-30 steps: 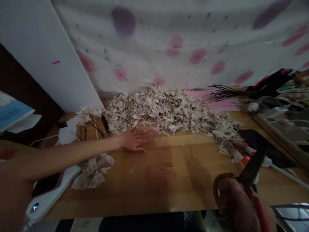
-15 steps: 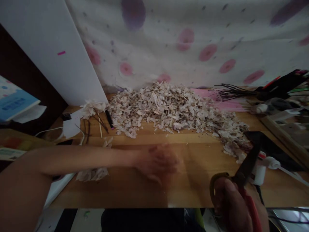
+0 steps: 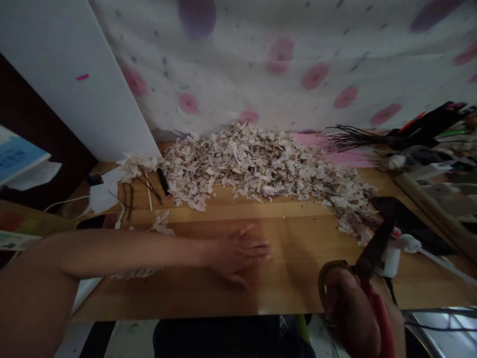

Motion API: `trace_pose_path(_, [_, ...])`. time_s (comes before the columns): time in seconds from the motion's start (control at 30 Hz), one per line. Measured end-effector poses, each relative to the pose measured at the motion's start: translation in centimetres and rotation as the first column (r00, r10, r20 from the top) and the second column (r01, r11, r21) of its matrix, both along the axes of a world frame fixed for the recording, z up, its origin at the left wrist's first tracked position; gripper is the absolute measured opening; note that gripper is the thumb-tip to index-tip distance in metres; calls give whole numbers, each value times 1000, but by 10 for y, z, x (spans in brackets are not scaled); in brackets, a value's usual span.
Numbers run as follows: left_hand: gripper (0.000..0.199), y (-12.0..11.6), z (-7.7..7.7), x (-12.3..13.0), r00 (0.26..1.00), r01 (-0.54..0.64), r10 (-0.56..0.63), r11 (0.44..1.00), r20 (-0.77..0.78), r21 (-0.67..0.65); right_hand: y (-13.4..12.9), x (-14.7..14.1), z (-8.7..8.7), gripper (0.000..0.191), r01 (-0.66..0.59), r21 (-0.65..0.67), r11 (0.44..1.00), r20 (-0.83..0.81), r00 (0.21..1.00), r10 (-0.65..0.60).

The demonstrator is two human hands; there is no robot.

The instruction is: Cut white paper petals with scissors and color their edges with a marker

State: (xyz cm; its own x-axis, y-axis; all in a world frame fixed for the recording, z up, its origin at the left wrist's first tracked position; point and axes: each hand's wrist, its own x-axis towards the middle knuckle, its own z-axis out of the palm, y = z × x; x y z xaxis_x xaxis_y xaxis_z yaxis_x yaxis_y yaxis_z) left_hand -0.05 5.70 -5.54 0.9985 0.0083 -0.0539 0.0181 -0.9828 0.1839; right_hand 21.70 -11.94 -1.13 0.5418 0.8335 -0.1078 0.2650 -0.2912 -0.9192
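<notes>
My left hand [image 3: 238,256] lies palm down on the wooden table [image 3: 208,303], fingers spread, holding nothing. At the lower right, my right hand [image 3: 352,298] is wrapped round the handles of a pair of scissors [image 3: 372,253], whose dark blades point up and away. Behind both hands spreads a wide heap of pale, thin, petal-like scraps [image 3: 257,164]. A few more scraps [image 3: 162,223] lie beside my left forearm, partly covered by it.
Dark thin sticks [image 3: 346,138] lie on pink sheets at the back right. A white bottle [image 3: 391,261] stands near the scissors. A black marker [image 3: 163,182] and a white panel [image 3: 85,84] are left. A patterned cloth [image 3: 231,59] hangs behind.
My left hand was blurred with its fingers closer together; now they are spread flat on the table. The whole view has shifted slightly. My right hand still holds the scissors.
</notes>
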Motion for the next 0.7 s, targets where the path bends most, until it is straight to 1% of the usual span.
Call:
trace_pose_path(0.03, [75, -4, -2, -2, 1000, 23, -23, 1000, -15, -14, 1, 0, 3, 57, 12, -23, 1000, 9, 1000, -11])
trace_pose_path(0.07, [76, -1, -4, -2, 999, 10, -10, 1000, -45, -14, 2, 0, 5, 58, 15, -37, 999, 35, 999, -14])
trace_pose_path(0.1, [75, 6, -3, -2, 994, -73, 74, 997, -79, 11, 3, 0, 8, 58, 15, -44, 999, 56, 998, -12])
trace_pose_path(0.13, [73, 15, -2, -2, 974, -195, 200, 979, -105, 60, 4, 1, 10, 59, 12, -53, 999, 70, 998, -8])
trace_pose_path(0.17, [76, 25, 0, -1, 954, -276, 284, 957, -98, 88, 5, 2, 12, 58, 12, -72, 997, 82, 997, -6])
trace_pose_path(0.2, [77, 32, 3, -1, 938, -327, 336, 939, -86, 107, 6, 2, 14, 57, 16, -100, 995, 98, 995, -6])
trace_pose_path(0.23, [77, 34, 6, -2, 939, -326, 336, 939, -80, 107, 7, 3, 15, 55, 23, -131, 991, 118, 993, -8])
trace_pose_path(0.27, [75, 31, 8, -4, 957, -273, 280, 958, -79, 88, 8, 3, 16, 53, 34, -161, 986, 138, 990, -12])
trace_pose_path(0.3, [72, 23, 9, -6, 984, -156, 159, 987, -76, 45, 9, 3, 16, 51, 48, -186, 981, 149, 989, -20])
trace_pose_path(0.33, [70, 12, 8, -8, 997, -17, 17, 1000, -70, -5, 10, 3, 16, 49, 57, -200, 978, 147, 989, -27])
trace_pose_path(0.37, [67, 0, 7, -9, 994, 87, -90, 995, -67, -40, 11, 2, 15, 48, 63, -202, 977, 139, 990, -35])
trace_pose_path(0.4, [64, -10, 5, -10, 987, 139, -142, 989, -73, -53, 11, 1, 15, 47, 66, -196, 978, 131, 991, -41])
trace_pose_path(0.43, [62, -15, 4, -10, 991, 95, -99, 994, -89, -44, 12, 0, 14, 46, 69, -191, 979, 126, 991, -45])
trace_pose_path(0.47, [61, -15, 5, -8, 995, 10, -12, 1000, -98, -18, 12, -1, 14, 45, 68, -186, 980, 125, 991, -45])
trace_pose_path(0.5, [62, -8, 8, -6, 989, -109, 111, 994, -96, 21, 13, -3, 15, 44, 63, -182, 981, 128, 991, -40])
trace_pose_path(0.53, [60, 5, 14, -4, 968, -232, 237, 971, -78, 62, 13, -5, 16, 44, 61, -178, 982, 137, 990, -36])
trace_pose_path(0.6, [58, 41, 34, -3, 909, -412, 417, 902, -9, 128, 14, -8, 18, 44, 57, -172, 983, 158, 987, -30])
trace_pose_path(0.63, [61, 60, 48, -6, 867, -496, 495, 852, 47, 166, 15, -8, 17, 44, 54, -167, 985, 169, 985, -25])
trace_pose_path(0.67, [65, 77, 62, -10, 833, -553, 542, 804, 115, 216, 15, -7, 16, 44, 50, -164, 985, 178, 984, -20])
trace_pose_path(0.7, [67, 91, 76, -17, 824, -566, 546, 792, 150, 230, 16, -4, 12, 43, 46, -170, 984, 184, 983, -14])
